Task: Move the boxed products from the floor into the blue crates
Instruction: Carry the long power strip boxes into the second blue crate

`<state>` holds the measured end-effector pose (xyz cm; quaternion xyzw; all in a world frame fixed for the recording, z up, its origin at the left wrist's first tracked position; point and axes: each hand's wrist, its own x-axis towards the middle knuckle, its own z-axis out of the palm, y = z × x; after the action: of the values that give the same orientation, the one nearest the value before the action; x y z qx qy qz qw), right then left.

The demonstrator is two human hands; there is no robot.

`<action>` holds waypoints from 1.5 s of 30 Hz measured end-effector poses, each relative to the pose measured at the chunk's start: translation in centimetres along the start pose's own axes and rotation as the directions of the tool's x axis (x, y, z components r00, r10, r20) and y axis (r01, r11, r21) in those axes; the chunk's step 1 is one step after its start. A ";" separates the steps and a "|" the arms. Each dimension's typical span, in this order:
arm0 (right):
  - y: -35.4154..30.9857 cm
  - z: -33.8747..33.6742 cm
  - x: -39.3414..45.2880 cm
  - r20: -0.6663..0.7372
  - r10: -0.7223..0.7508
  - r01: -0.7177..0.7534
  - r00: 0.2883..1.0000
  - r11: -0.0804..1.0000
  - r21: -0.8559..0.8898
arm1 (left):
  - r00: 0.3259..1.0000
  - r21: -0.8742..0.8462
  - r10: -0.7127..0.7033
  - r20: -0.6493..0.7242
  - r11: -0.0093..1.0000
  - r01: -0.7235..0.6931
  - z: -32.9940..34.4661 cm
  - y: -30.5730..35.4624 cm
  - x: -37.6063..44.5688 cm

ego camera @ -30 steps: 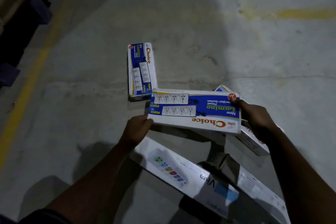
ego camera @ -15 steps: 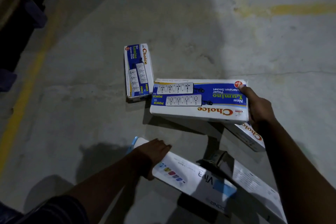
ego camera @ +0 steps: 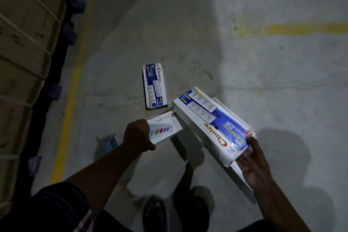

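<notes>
The left hand (ego camera: 138,135) grips the near end of a thin white box (ego camera: 164,130) with small coloured plugs drawn on it; the fingers curl round the edge and the box is up off the floor, I think so it can be carried away. The right hand (ego camera: 252,164) holds the near end of a big blue and white Choice box (ego camera: 212,124); the thumb lies on top and the fingers look fairly straight under the end, like a shelf for it to sit on. This box tilts, with its far end lower; another white box edge shows just behind and under it, but I cannot tell if the hand holds that one too.

One more small Choice box (ego camera: 154,85) lies flat on the grey floor (ego camera: 244,71), just past the two held boxes; it waits for its turn. A yellow line (ego camera: 69,103) runs along the floor by tall brown cartons (ego camera: 24,47) on the left.

No blue crate shows clearly here; so the boxes likely need to be carried off somewhere out of view. Two feet (ego camera: 175,213) stand near the bottom.
</notes>
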<state>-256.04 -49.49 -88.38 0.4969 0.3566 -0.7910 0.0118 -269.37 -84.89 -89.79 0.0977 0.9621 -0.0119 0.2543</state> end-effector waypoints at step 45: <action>-14.3 -19.7 -82.7 -0.692 -0.573 0.784 0.439 0.621 -0.016 | 0.766 -0.973 0.606 0.214 0.197 0.117 -36.6 35.0 -67.1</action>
<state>-204.19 -55.20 -19.67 0.5394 0.3803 -0.5516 -0.5101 -223.30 -60.15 -24.04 0.0757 0.6028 0.5932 0.5283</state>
